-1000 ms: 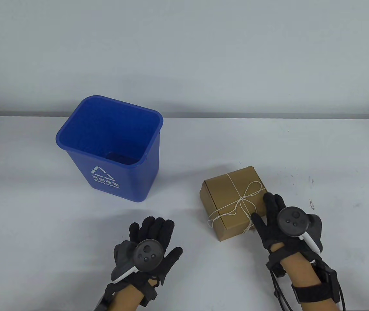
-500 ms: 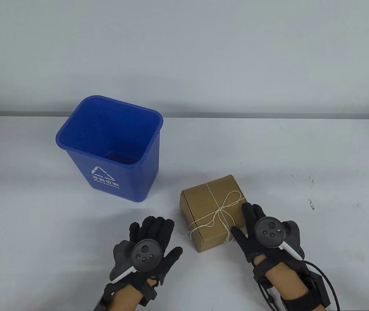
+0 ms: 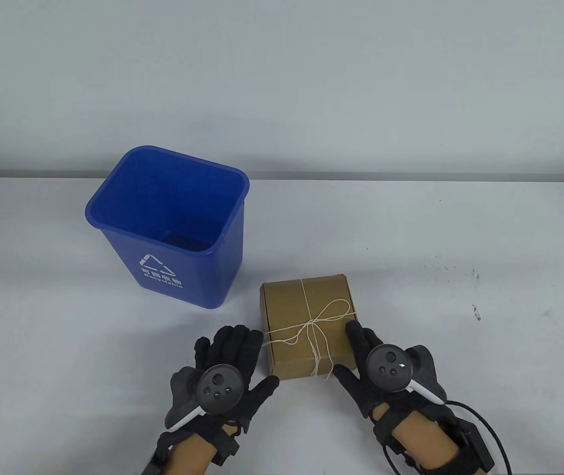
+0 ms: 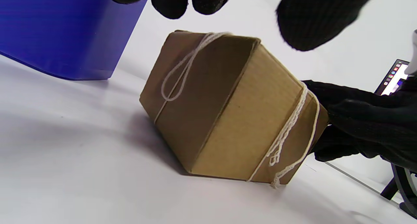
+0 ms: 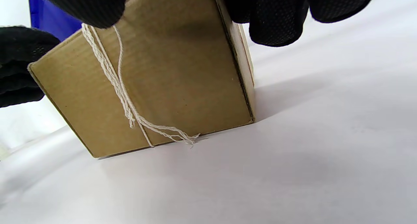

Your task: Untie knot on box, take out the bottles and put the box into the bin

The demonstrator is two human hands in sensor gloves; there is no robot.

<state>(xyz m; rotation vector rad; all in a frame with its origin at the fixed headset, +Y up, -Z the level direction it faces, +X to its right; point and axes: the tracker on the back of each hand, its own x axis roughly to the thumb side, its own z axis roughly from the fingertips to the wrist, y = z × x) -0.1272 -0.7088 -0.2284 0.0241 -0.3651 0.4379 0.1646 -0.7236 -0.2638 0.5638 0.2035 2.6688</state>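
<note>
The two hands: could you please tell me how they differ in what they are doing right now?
The right hand rests on the box, fingers over its top right edge; the left hand lies flat on the table beside it. The right hand is near the string; the left is nearer the bin. Both wear black gloves.

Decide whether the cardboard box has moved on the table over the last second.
Yes. The cardboard box has slid left, closer to the blue bin, with the right hand on it.

bright, even overhead light | soft shadows | no glare | table view sharp | wrist views slightly soft
</note>
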